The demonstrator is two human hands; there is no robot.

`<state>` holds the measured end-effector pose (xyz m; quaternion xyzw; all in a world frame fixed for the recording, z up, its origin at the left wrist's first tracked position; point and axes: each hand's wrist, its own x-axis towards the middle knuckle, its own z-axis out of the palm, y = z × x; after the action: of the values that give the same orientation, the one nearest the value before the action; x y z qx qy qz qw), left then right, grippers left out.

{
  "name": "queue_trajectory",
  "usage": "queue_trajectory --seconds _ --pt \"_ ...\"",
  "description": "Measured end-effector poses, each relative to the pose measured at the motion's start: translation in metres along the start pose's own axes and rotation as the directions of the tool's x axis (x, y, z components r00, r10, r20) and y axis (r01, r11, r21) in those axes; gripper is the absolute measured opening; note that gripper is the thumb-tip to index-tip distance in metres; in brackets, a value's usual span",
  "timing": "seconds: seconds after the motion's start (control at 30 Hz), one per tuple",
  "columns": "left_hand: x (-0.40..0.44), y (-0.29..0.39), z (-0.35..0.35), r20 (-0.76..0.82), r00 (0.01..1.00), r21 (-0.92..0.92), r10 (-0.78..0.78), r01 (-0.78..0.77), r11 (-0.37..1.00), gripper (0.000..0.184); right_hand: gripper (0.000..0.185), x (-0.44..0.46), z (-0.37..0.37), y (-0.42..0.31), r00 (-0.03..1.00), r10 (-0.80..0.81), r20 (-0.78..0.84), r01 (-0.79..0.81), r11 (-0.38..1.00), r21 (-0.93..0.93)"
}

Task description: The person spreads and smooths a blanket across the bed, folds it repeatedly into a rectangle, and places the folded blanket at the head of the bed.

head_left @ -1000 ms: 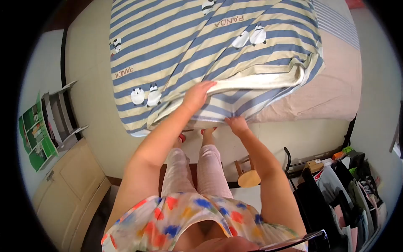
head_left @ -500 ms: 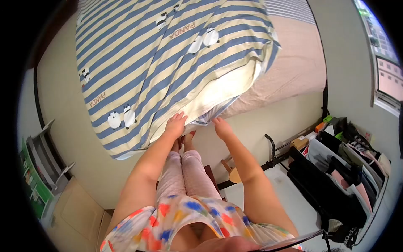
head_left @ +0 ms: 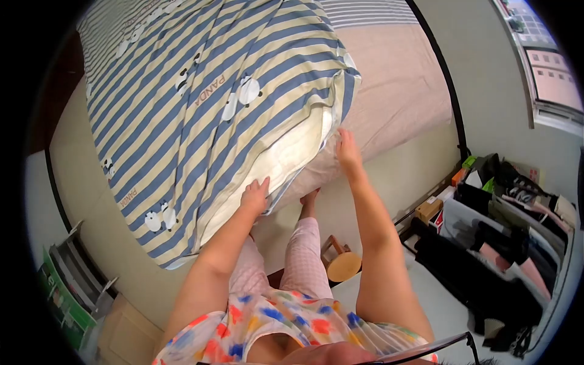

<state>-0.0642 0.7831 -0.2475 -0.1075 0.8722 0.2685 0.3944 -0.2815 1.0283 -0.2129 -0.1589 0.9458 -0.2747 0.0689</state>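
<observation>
A duvet cover (head_left: 201, 121) with blue and cream stripes, pandas and PANDA lettering lies over the bed. Its near edge gapes, and a cream quilt (head_left: 283, 155) shows inside. My left hand (head_left: 255, 196) rests on the quilt at the opening, fingers stretched and slightly apart; its thumb is hard to make out. To the right, my right hand (head_left: 348, 149) is over the pink fitted sheet (head_left: 395, 91), close to the cover's right edge. Its fingers are extended, and I see nothing held in them.
A round wooden stool (head_left: 344, 266) stands below the bed, right of my legs. Clothes and bags (head_left: 486, 243) crowd a rack along the right wall, near a window (head_left: 550, 76). At the lower left is a green and grey shelf unit (head_left: 67, 298).
My view has shifted right, and the bedding sits lower and further left. My right hand has moved up and right along the cover's edge. The quilt's exposed strip now reaches beside my left hand.
</observation>
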Motion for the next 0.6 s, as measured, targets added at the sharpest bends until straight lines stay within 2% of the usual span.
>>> queue_trajectory --seconds 0.07,0.2,0.27,0.37,0.47,0.5,0.6 --pt "0.006 0.036 -0.007 0.019 0.992 -0.041 -0.125 0.125 0.991 0.075 0.033 0.046 -0.003 0.021 0.998 -0.051 0.046 0.051 0.999 0.004" --pt "0.044 0.071 0.003 0.189 0.926 0.009 -0.326 0.330 0.944 0.080 0.040 0.138 -0.001 0.050 0.923 -0.367 0.114 0.382 0.911 -0.154" --pt "0.058 0.067 0.009 0.229 0.896 -0.012 -0.379 0.392 0.920 0.081 0.040 0.180 0.000 0.050 0.850 -0.508 0.139 0.527 0.817 -0.236" --pt "0.058 0.064 0.012 0.236 0.894 -0.050 -0.381 0.403 0.914 0.078 0.045 0.222 -0.005 0.046 0.690 -0.688 0.225 0.708 0.577 -0.406" --pt "0.057 0.061 0.015 0.225 0.890 -0.011 -0.398 0.411 0.912 0.074 0.051 0.240 -0.002 0.065 0.646 -0.614 0.453 0.762 0.485 -0.429" --pt "0.059 0.061 0.018 0.215 0.892 0.014 -0.398 0.404 0.915 0.073 0.047 0.239 -0.011 0.063 0.649 -0.523 0.553 0.758 0.507 -0.410" --pt "0.057 0.063 0.018 0.180 0.895 -0.033 -0.407 0.419 0.907 0.071 0.030 0.227 -0.033 0.100 0.531 -0.518 0.671 0.801 0.564 -0.199"
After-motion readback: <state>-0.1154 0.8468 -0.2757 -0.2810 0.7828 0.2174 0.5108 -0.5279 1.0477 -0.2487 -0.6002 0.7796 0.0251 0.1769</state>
